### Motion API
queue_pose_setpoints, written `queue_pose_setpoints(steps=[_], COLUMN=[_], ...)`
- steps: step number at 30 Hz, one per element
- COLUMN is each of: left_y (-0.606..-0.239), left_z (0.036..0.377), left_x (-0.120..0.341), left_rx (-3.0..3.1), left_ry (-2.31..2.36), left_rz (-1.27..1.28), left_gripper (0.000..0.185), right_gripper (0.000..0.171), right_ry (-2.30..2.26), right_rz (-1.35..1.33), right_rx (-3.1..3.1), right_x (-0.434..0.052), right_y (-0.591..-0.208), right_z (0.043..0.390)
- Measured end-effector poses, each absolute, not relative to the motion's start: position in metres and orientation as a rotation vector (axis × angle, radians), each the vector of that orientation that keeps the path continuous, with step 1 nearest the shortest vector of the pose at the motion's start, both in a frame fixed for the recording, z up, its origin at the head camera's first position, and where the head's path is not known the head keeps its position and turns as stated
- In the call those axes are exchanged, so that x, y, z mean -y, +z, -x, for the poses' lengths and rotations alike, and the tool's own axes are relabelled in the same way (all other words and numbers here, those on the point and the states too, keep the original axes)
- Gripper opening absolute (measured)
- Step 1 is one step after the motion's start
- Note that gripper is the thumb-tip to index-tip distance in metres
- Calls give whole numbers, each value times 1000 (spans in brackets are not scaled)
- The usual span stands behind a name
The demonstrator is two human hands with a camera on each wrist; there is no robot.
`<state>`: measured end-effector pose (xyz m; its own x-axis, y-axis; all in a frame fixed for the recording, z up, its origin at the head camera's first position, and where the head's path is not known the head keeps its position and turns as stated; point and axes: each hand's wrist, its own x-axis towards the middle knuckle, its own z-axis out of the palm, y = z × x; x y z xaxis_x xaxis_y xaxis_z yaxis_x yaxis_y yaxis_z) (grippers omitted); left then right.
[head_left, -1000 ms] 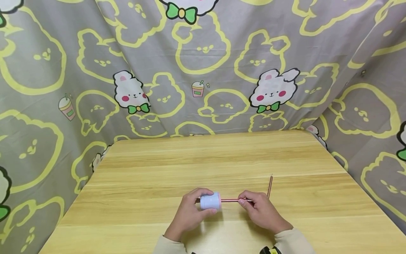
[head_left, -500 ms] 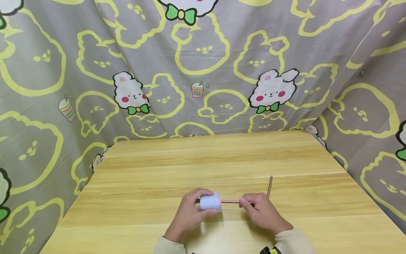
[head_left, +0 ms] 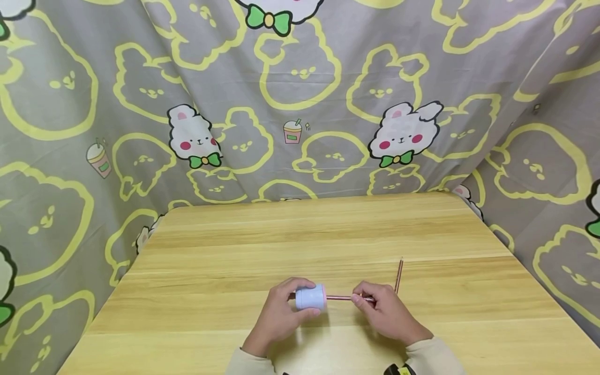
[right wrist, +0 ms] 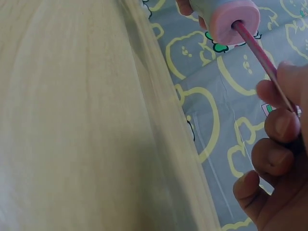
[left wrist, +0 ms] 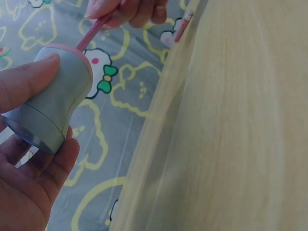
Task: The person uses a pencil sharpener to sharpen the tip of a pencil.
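Observation:
My left hand (head_left: 280,313) grips a light blue pencil sharpener (head_left: 310,297) around its body, thumb on one side and fingers on the other. Its pink end (right wrist: 236,21) faces right and has a round hole. A reddish metallic pencil (head_left: 338,298) runs into that hole, its inserted end hidden. My right hand (head_left: 386,312) pinches the pencil's outer part between thumb and index finger, the other fingers curled loosely. Both hands are above the near part of the table. In the left wrist view, the sharpener (left wrist: 55,96) tilts with its pink end up.
Another reddish pencil (head_left: 399,275) lies on the wooden table (head_left: 300,234), just beyond my right hand. A grey curtain (head_left: 262,156) with yellow cartoon outlines hangs around the table's back and sides.
My right hand's fingers shift and roll slightly on the pencil, which stays in the sharpener. The left hand and sharpener hold their place.

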<state>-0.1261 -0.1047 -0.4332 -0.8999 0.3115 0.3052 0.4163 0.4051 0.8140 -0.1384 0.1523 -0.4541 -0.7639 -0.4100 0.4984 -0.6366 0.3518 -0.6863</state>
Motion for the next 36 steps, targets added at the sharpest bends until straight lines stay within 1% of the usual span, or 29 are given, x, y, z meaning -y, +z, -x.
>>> queue_pose_setpoints(steps=[3,6,13,18,21,25,36], left_y=[-434,-434,-435,-435,-434,-435,-435], left_z=[126,126,126,126,126,126,127], left_x=[105,105,105,105,105,105,104], left_rx=[2550,2552,2554,2549,2550,2547,2526], left_ry=[-1518,-1516,-1517,-1518,-1515,-1515,-1515], left_rz=[665,666,665,664,667,672,680], left_gripper=[42,42,41,41,41,41,40], right_gripper=[19,20,5,15,17,15,18], right_ry=[1336,1311,1434,1444,1401,1333,1291], right_rz=[-940,-940,-954,-965,-961,-972,-971], right_rx=[2374,2382,2393,2361,2349,2324,2357], right_x=[-151,-151,-152,-150,-149,-150,-153], right_y=[-455,-455,-456,-453,-454,-455,-453], right_z=[139,139,138,137,137,139,140])
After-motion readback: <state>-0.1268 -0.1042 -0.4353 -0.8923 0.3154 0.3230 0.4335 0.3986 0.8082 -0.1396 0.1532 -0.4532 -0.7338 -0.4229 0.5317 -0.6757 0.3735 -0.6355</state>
